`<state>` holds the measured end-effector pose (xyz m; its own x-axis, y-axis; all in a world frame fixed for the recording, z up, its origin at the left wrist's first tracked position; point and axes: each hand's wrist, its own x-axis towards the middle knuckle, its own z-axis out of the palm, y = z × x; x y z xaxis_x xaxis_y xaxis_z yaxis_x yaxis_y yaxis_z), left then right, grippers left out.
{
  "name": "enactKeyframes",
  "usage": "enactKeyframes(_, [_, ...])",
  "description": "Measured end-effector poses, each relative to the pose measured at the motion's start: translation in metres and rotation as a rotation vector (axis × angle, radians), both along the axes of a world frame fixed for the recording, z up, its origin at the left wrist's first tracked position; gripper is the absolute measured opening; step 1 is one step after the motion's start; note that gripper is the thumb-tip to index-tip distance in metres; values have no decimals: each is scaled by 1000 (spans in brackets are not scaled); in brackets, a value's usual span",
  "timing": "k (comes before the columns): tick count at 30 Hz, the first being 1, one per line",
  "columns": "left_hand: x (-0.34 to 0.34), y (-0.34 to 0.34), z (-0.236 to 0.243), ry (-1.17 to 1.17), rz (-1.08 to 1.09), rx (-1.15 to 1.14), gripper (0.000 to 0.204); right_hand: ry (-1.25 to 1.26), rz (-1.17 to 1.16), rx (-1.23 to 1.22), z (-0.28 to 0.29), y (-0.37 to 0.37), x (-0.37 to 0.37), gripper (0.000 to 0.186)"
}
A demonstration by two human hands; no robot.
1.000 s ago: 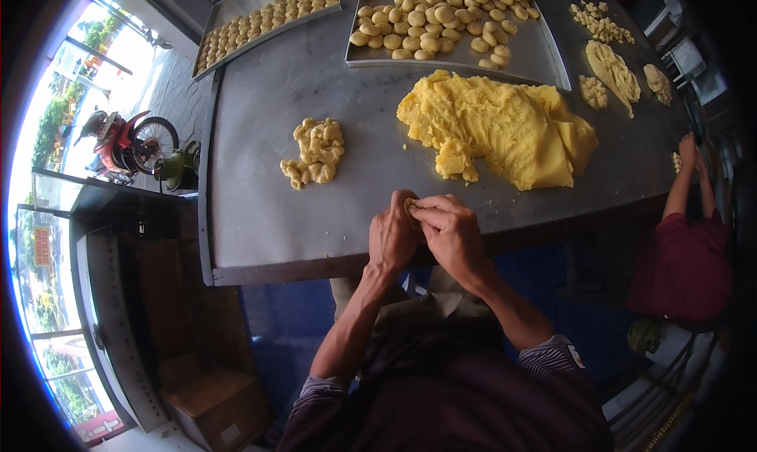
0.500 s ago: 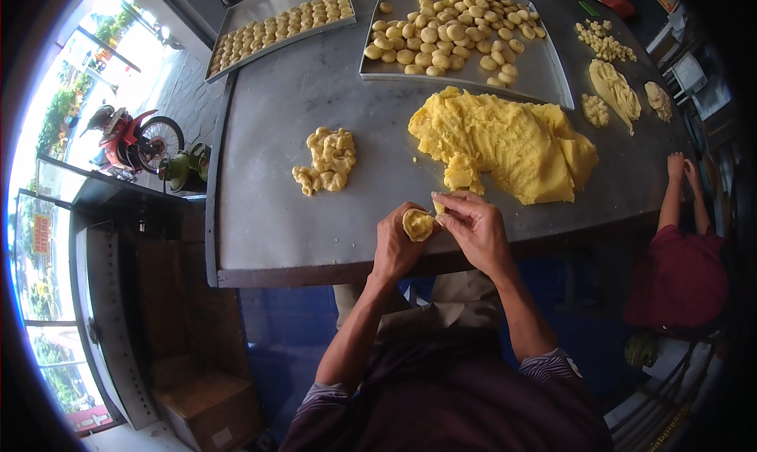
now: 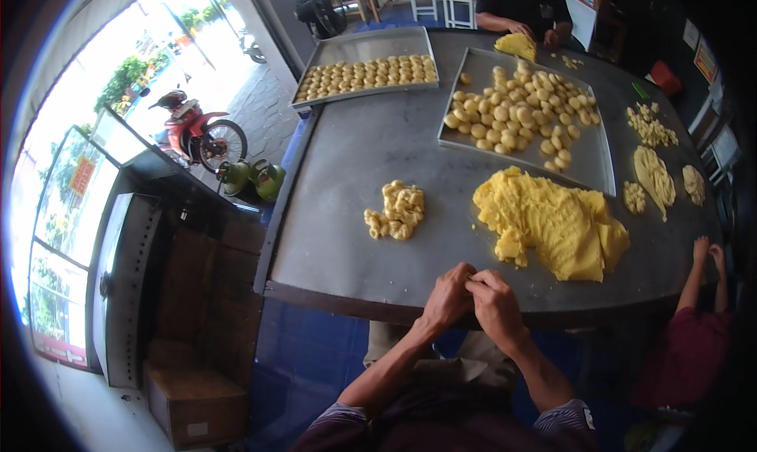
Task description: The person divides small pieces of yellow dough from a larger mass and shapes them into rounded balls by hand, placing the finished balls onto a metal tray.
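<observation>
Along the near edge of the table (image 3: 331,215), right of centre, sits the yellow mass (image 3: 552,227); the dough pile (image 3: 400,207) lies left. At that edge, the left hand (image 3: 448,297) and right hand (image 3: 495,299) pinch a mostly hidden dough piece (image 3: 471,278), apparently shaping it; next calls for light, even fingertip pressure.

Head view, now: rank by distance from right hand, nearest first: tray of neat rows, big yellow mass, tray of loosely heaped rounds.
From the right hand:
1. Big yellow mass: just ahead, to the right
2. Tray of loosely heaped rounds: beyond the mass
3. Tray of neat rows: far end, left
</observation>
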<state>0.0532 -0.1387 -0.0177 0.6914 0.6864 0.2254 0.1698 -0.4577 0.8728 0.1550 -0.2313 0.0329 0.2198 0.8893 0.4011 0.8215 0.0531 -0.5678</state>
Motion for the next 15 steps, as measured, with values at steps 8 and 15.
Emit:
enactKeyframes(8, [-4,5,18,53,-41,-182,25,759,-37,-102,-7,3,33,34])
enactKeyframes(15, [-5,4,-2,-36,-157,19,24,297,46,-230,4,11,35,44])
